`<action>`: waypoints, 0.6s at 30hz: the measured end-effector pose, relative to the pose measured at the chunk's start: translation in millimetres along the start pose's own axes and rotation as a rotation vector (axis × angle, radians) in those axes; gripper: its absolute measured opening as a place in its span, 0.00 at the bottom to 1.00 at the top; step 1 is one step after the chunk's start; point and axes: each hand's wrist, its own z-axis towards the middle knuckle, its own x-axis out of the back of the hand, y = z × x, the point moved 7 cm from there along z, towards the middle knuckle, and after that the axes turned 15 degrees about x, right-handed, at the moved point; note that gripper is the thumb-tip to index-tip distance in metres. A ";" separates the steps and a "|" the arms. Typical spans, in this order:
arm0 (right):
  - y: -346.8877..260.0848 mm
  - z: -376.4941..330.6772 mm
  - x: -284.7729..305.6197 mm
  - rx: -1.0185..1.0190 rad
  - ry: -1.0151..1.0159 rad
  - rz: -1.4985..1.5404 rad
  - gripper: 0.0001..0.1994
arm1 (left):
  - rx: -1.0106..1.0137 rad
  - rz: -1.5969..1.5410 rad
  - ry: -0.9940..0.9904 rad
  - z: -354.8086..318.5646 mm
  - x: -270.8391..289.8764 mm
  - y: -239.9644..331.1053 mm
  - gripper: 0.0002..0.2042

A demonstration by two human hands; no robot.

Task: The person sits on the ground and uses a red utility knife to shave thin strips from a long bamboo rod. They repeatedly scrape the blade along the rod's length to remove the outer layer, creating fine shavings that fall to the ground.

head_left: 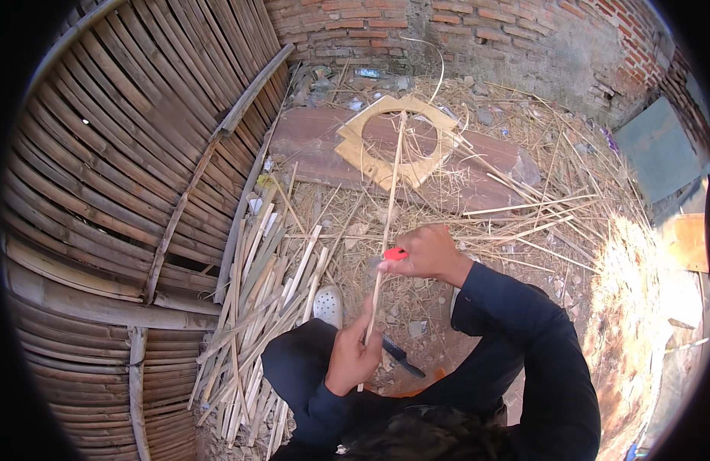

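A long, thin bamboo strip (pixel 389 203) slants away from me, its far end lying over a square-cornered wooden board (pixel 353 154) with a large round hole. Around the strip's near part my left hand (pixel 353 355) is closed, the lower end poking out below it. Farther up, my right hand (pixel 430 252) grips a small red-handled cutter (pixel 395 253) against the strip. A short greyish blade seems to show beside the red handle, partly hidden by fingers. Between my legs a black knife (pixel 403 357) lies on the ground.
A pile of split bamboo strips (pixel 251 330) lies left of my foot, beside a bamboo slat wall (pixel 140 154). Loose strips (pixel 539 203) and shavings cover the ground ahead. Under the holed board is a brown sheet (pixel 309 142); a brick wall (pixel 493 46) stands behind.
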 end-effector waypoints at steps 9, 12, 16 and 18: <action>88.3 6.8 15.3 -0.251 0.038 -0.119 0.35 | 0.109 0.026 -0.060 -2.1 -3.8 -1.9 0.27; 125.6 -15.2 19.4 -0.388 0.016 -0.134 0.37 | 0.063 0.099 -0.062 -9.2 -9.9 -13.5 0.26; 147.8 -25.3 23.5 -0.414 0.029 -0.233 0.37 | 0.095 0.246 -0.071 -11.1 -11.1 -1.7 0.26; 177.1 -32.7 28.7 -0.502 0.077 -0.251 0.37 | 0.046 0.251 -0.081 -12.1 -10.3 0.1 0.27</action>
